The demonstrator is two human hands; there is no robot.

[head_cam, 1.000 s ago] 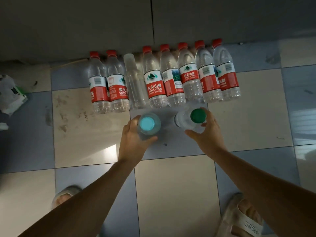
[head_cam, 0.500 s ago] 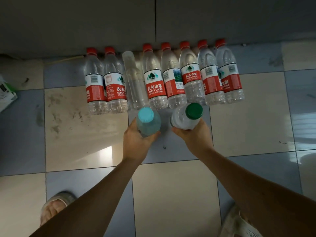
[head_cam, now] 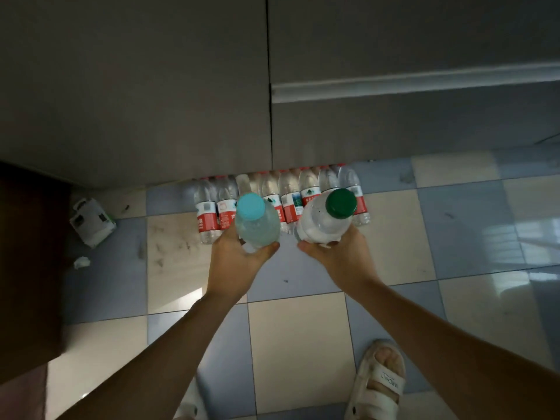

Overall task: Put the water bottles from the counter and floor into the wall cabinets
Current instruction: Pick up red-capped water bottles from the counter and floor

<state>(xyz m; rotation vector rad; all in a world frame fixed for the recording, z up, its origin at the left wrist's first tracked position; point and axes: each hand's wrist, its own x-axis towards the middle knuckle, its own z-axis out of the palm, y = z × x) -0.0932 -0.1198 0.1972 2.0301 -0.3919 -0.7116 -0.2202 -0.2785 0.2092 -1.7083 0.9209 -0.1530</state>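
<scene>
While red-capped bottles (head_cam: 209, 207) line the floor, each hand's grip (head_cam: 233, 262) (head_cam: 339, 256) holds one bottle.

Checkered floor tiles (head_cam: 303, 344), crumpled carton (head_cam: 91, 222), paper scrap (head_cam: 81, 262), white sandal (head_cam: 381, 386)

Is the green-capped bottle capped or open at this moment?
Capped. The green cap sits on the neck of the green-capped bottle, which the right hand holds upright from below.
</scene>
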